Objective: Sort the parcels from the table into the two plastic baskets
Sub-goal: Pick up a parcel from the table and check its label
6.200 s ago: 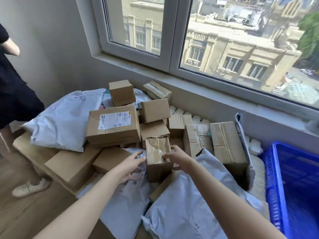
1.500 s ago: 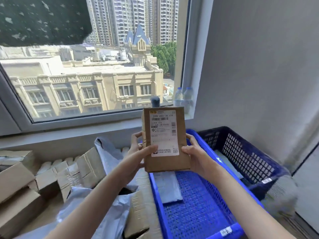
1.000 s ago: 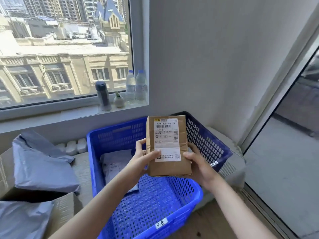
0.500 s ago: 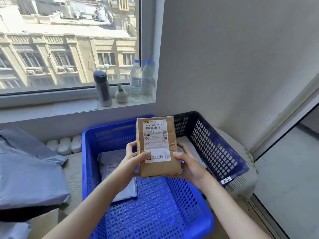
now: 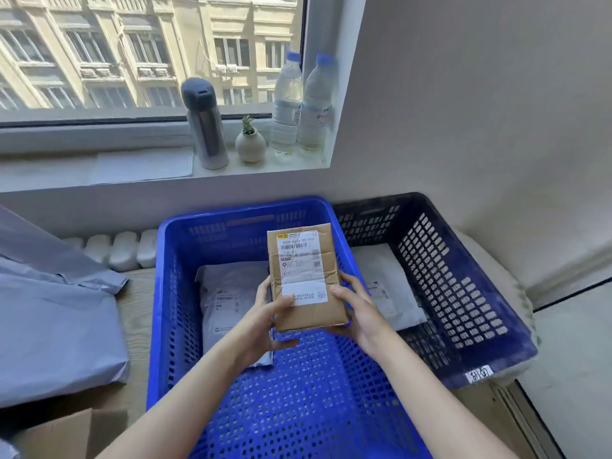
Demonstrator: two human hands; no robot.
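Box (image 5: 306,279) lower now; two-handed grip

Bright daylight enters through the window (image 5: 149,54) at upper left, where the sunlit building outside is pale and nearly overexposed. Indoors the light is softer and cooler, giving the grey wall (image 5: 480,111) a bluish cast. The dark basket (image 5: 496,326) holds deep shadow in its far corner. Wide-angle distortion bends straight lines near the edges. Detail is slightly soft throughout, and the label print is unreadable.
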